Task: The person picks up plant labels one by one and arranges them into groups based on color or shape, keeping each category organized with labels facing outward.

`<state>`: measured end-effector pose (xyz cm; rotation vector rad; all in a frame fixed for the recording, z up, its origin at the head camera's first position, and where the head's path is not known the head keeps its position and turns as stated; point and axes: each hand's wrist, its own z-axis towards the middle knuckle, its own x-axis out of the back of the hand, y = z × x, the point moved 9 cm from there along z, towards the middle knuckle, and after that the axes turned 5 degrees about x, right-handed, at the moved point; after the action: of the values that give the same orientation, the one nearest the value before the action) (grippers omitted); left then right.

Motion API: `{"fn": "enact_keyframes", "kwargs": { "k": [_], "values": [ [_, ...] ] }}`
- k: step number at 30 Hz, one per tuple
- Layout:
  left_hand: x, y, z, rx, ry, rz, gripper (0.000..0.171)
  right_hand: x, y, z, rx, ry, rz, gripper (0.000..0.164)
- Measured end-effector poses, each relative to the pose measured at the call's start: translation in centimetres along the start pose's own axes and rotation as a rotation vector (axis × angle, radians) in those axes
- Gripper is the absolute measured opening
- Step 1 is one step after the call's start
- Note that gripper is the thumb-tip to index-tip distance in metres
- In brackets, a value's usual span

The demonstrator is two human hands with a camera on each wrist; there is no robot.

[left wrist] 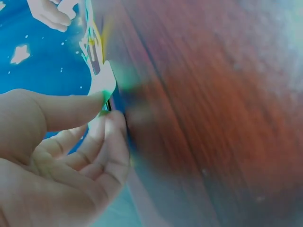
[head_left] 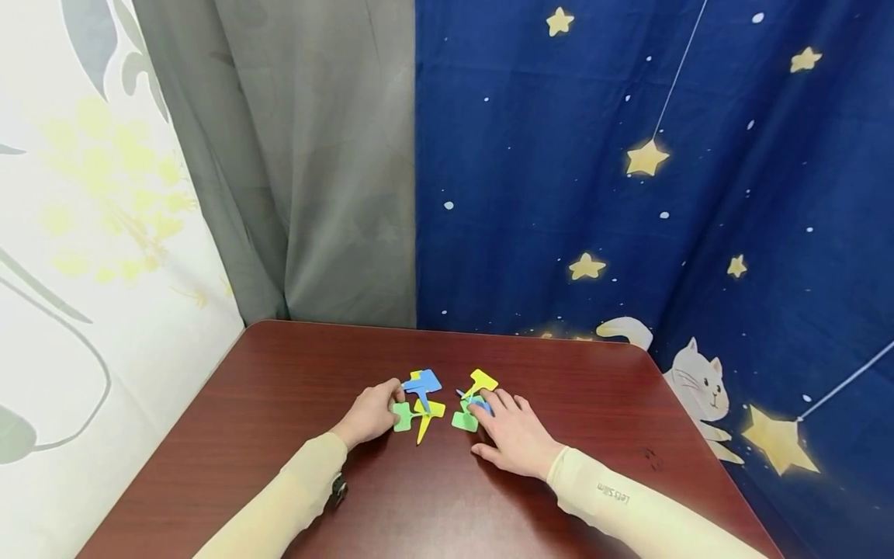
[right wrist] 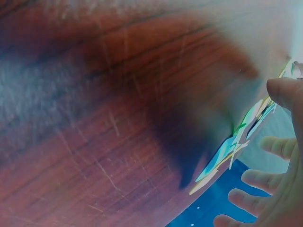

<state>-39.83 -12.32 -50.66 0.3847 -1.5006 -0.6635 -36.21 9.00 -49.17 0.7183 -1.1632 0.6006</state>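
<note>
Flat T-shaped plastic plant labels lie in two loose groups on the table. At the left group, my left hand [head_left: 372,413] pinches the head of a green label [head_left: 402,418] between thumb and fingers; the left wrist view shows this pinched green label [left wrist: 105,80] close up. Beside it lie a yellow label [head_left: 432,408] and blue labels [head_left: 428,380]. My right hand [head_left: 520,437] is spread low over the right group, fingers apart. Its fingertips overlap a blue label [head_left: 479,407], near a green label [head_left: 464,421] and a yellow label [head_left: 482,380].
The dark red-brown wooden table [head_left: 279,373] has rounded far corners. Behind it hang a grey curtain [head_left: 349,194] and a blue star-patterned curtain [head_left: 517,233]. A pale patterned cloth [head_left: 84,310] borders the left side.
</note>
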Motion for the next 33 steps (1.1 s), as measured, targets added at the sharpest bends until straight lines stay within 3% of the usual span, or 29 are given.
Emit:
{"fn": "enact_keyframes", "kwargs": {
  "k": [5, 12, 18, 25, 33],
  "values": [
    [0.5, -0.1, -0.4, -0.024, -0.005, -0.138, 0.025, 0.1, -0.2, 0.1, 0.016, 0.006, -0.009, 0.070],
    [1.6, -0.2, -0.9, -0.041, -0.003, -0.221, 0.027, -0.1, -0.4, 0.2, 0.030, -0.013, -0.010, 0.068],
    [3.1, -0.4, -1.1, -0.044, 0.031, -0.223, 0.034, -0.1, 0.0, 0.5, 0.064, -0.028, -0.050, 0.068],
    [4.2, -1.1, -2.0, -0.025, 0.016, -0.213, 0.036, 0.1, 0.4, 0.2, 0.127, -0.053, -0.060, 0.065],
    [6.4, -3.1, -3.1, -0.013, 0.030, -0.160, 0.033, -0.3, 1.0, 0.9, 0.229, -0.071, -0.078, 0.060]
  ]
}}
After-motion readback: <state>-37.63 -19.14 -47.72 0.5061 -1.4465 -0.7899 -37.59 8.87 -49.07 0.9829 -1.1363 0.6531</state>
